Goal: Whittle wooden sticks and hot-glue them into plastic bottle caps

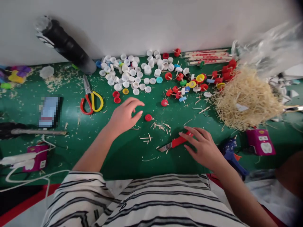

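Observation:
My left hand (pixel 125 115) hovers over the green table with thumb and forefinger apart and nothing between them. Just right of its fingertips lies a small red bottle cap (pixel 148 117), with a hole in its middle. My right hand (pixel 202 145) is spread over the handle end of a red utility knife (pixel 178 141). Its fingers are stretched out, not wrapped round the handle, and whether they touch it I cannot tell. The knife's blade points left on the table. Short cut stick pieces (pixel 161 126) are scattered between the hands.
White bottle caps (pixel 125 77) and red caps with sticks (pixel 175 91) lie at the back. Scissors (pixel 90 97), a phone (pixel 49 112) and a black bottle (pixel 68 45) are left. Right are a straw-coloured shred pile (pixel 246 97), a blue glue gun (pixel 232 154) and a purple box (pixel 261 142).

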`<action>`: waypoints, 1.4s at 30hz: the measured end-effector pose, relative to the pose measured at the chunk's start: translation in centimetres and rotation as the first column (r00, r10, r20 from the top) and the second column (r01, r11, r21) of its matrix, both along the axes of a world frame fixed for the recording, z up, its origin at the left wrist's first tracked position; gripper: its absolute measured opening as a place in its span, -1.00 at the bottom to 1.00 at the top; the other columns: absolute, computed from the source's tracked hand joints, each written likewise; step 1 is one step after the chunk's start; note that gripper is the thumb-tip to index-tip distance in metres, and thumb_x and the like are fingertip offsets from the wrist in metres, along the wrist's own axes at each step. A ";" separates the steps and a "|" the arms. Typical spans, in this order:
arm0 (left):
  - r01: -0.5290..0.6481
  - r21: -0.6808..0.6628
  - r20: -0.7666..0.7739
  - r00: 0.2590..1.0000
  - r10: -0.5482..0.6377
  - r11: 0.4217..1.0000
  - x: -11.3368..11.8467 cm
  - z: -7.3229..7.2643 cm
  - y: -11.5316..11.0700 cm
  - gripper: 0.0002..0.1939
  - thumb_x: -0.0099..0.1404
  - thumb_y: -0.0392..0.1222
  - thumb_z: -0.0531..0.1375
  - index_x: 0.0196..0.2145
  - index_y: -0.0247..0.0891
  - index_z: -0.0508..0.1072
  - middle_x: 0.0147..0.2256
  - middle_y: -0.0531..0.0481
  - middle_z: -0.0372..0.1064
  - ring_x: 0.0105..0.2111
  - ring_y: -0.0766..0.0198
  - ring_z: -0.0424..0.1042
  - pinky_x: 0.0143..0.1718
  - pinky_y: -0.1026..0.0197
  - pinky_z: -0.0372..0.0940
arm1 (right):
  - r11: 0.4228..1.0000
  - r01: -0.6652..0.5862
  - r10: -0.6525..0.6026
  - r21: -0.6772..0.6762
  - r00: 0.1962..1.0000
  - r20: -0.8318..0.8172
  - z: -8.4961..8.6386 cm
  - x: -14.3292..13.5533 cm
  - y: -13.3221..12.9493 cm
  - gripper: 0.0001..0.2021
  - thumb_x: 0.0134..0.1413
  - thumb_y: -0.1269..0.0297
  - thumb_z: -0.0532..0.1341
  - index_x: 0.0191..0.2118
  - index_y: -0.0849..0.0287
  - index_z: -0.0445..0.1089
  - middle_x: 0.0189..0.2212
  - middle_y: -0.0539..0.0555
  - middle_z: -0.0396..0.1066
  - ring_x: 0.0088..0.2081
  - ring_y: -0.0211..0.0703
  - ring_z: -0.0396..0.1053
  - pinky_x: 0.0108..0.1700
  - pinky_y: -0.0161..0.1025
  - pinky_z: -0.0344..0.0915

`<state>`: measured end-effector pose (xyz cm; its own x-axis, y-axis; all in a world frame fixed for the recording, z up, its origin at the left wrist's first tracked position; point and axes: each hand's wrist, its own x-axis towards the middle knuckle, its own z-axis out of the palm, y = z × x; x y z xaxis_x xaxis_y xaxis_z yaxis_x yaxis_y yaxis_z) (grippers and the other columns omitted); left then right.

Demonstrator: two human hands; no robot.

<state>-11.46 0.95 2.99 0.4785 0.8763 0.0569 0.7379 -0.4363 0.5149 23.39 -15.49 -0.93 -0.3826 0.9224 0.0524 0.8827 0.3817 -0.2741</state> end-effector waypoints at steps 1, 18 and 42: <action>0.068 -0.048 -0.090 0.993 -0.072 0.997 0.7 0.7 1.9 -0.69 0.46 -0.15 0.19 0.11 -0.12 0.52 0.16 -0.09 0.48 -0.24 0.24 0.52 -0.32 0.17 0.37 | 1.000 -0.019 0.020 -0.025 0.999 0.030 0.0 0.0 0.5 -0.62 0.35 0.34 0.26 0.22 -0.01 0.53 0.34 0.17 0.41 0.24 0.24 0.33 0.17 0.19 0.35; -0.094 -0.064 0.072 0.993 0.099 0.993 2.5 -6.0 -4.0 -0.80 0.36 -0.26 0.34 -0.06 -0.17 0.51 -0.01 -0.12 0.49 -0.03 0.09 0.55 0.03 0.01 0.52 | 0.984 -0.176 0.173 0.001 0.965 -0.198 -1.0 2.6 3.3 -0.79 0.31 0.32 0.32 0.03 0.06 0.48 -0.07 0.13 0.64 -0.08 0.03 0.57 0.02 0.08 0.39; -0.288 0.059 0.084 0.955 0.283 0.956 -1.0 -6.7 -2.9 -0.90 0.36 -0.31 0.22 -0.31 -0.18 0.36 -0.07 -0.18 0.50 -0.05 0.05 0.51 0.05 -0.06 0.46 | 0.847 0.527 -0.439 0.063 0.762 -0.475 -2.8 4.9 1.4 -0.56 0.13 -0.12 0.42 -0.08 0.06 0.38 -0.31 0.07 0.57 -0.36 -0.01 0.56 -0.31 -0.13 0.48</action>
<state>-12.45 -1.96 -3.72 0.2008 0.9684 0.1481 0.7981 -0.2494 0.5485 28.31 -14.14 -3.70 0.2145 0.9340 0.2859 0.7714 0.0175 -0.6361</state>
